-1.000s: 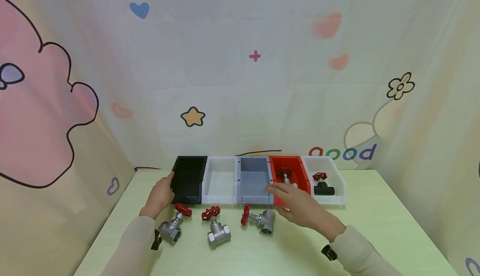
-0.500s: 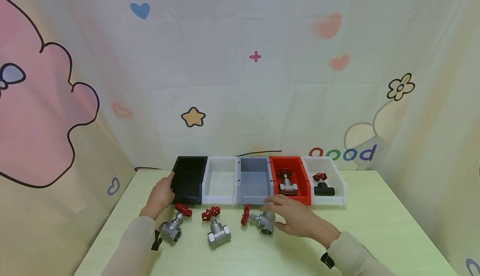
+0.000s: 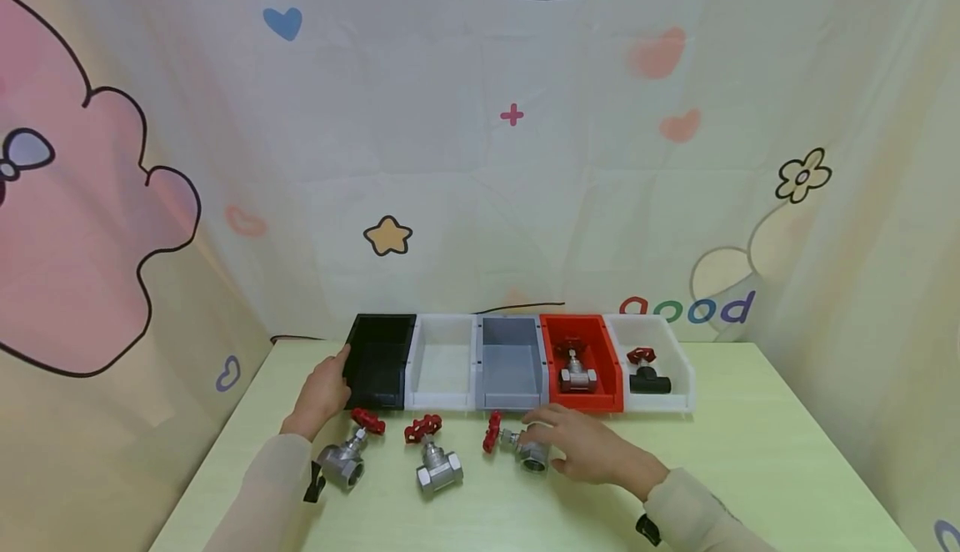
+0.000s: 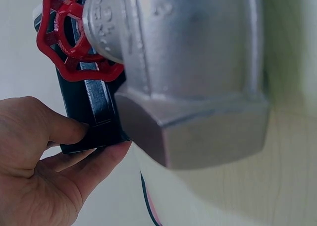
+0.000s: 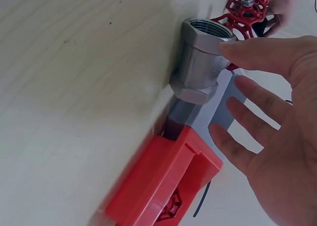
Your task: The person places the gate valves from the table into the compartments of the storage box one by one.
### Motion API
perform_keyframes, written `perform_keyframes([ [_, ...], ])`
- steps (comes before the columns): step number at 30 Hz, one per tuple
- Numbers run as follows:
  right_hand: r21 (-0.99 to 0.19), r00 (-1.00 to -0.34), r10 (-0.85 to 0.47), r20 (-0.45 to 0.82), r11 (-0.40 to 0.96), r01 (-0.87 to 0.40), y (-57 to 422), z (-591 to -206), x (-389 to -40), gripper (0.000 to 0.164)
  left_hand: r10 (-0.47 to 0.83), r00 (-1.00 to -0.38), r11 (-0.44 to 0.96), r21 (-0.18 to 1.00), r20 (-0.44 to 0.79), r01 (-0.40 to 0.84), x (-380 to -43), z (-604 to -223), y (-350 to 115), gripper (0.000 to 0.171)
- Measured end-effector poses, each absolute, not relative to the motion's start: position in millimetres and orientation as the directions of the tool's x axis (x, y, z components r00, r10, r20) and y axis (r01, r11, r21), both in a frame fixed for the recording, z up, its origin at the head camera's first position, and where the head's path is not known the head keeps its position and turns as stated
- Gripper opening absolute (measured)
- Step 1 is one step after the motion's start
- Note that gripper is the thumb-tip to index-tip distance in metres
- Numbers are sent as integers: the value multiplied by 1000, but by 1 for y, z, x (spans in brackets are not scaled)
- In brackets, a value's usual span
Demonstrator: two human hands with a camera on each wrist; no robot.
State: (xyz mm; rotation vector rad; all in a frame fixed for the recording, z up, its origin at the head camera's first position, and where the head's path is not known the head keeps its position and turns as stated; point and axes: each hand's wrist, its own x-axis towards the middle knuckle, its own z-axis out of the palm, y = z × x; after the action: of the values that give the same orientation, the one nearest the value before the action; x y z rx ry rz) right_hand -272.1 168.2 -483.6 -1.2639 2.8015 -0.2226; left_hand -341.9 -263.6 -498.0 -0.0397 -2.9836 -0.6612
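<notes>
My left hand point(image 3: 318, 389) holds the left wall of the black bin point(image 3: 375, 398); in the left wrist view its thumb point(image 4: 69, 129) and fingers lie on opposite sides of that wall. Over the rightmost metal gate valve point(image 3: 534, 457) hovers my right hand point(image 3: 588, 448), fingers spread and partly covering the valve body. In the right wrist view the thumb overlaps the hexagonal end of this valve point(image 5: 198, 62), while the other fingers reach past it. Its red handwheel point(image 3: 491, 433) points left. Two more red-wheeled valves lie on the table, one in the middle point(image 3: 438, 469) and one left point(image 3: 343, 460).
Joined to the black bin in a row are a white bin point(image 3: 441, 400), a grey bin point(image 3: 512, 400), a red bin point(image 3: 555, 402) and another white bin point(image 3: 660, 403). A metal valve point(image 3: 577, 378) sits in the red one, a black-bodied valve point(image 3: 649, 382) in the right white one.
My right hand has come down and toward me from the front of the red bin to the rightmost loose valve, uncovering the valve inside that bin. The left hand stays on the black bin.
</notes>
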Motion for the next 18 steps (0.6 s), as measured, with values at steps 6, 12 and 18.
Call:
perform_keyframes([
  [6,-192,-668,-743,-51,664,-723,166,-489,-275,53,0,-996,907,419,85,36,-342,-498,-264,70],
  [12,-176,-675,-732,-90,679,-713,161,-492,-275,53,-5,-997,903,429,82,31,-342,-497,-263,70],
  [18,-161,-663,-744,-81,666,-728,159,-495,-277,54,-3,-995,905,424,96,38,-341,-499,-263,70],
])
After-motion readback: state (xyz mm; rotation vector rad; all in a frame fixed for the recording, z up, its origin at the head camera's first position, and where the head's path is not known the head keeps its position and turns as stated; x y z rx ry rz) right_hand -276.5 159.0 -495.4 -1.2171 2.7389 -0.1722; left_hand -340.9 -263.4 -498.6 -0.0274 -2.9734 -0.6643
